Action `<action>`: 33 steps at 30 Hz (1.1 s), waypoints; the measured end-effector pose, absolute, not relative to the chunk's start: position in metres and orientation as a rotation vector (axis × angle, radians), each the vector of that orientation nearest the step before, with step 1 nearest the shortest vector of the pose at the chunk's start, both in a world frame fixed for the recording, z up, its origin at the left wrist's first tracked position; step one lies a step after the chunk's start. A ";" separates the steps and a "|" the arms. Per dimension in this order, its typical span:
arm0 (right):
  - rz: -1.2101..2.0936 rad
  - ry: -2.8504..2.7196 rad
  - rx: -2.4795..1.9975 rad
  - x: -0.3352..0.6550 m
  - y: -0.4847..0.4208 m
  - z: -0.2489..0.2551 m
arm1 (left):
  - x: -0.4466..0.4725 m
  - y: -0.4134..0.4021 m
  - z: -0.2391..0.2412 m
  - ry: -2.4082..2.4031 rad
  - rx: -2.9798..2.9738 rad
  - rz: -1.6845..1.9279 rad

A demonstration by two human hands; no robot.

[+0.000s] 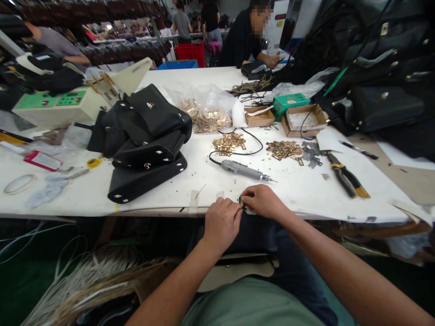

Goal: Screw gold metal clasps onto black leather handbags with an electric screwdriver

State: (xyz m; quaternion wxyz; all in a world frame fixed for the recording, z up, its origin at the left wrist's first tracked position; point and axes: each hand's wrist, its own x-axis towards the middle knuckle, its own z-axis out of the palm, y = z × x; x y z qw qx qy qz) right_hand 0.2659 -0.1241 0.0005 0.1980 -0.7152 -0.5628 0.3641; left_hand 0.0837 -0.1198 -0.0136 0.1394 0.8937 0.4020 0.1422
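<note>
At the front edge of the table, my left hand (pixel 222 224) and my right hand (pixel 263 201) meet with fingertips pinched close together. Between them a small dark piece shows, mostly covered by the fingers. Directly under both hands a black leather bag (pixel 258 237) lies across my lap, its upper edge at the table edge. A pale lining or flap (pixel 234 274) shows below it. Just beyond my hands lies a grey electric screwdriver (pixel 239 168), its bit pointing right and its cord looping back.
Stacked black bags (pixel 146 136) stand at left. Gold metal fittings (pixel 227 144), more brass plates (pixel 284 150) and grey metal plates (pixel 311 154) lie mid-table. Pliers (pixel 346 176) rest at right, near small cardboard boxes (pixel 302 121). A co-worker (pixel 243 38) sits across the table.
</note>
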 end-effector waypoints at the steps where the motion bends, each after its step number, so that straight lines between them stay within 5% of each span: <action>1: 1.000 -1.594 -2.017 0.267 -0.122 -0.001 | 0.083 -0.120 -0.014 1.123 2.623 0.440; 9: 0.945 -1.679 -2.030 0.271 -0.117 -0.009 | 0.068 -0.117 -0.021 0.801 2.719 0.404; 33: 0.828 -1.761 -2.025 0.270 -0.120 -0.016 | 0.070 -0.125 -0.018 0.844 2.751 0.333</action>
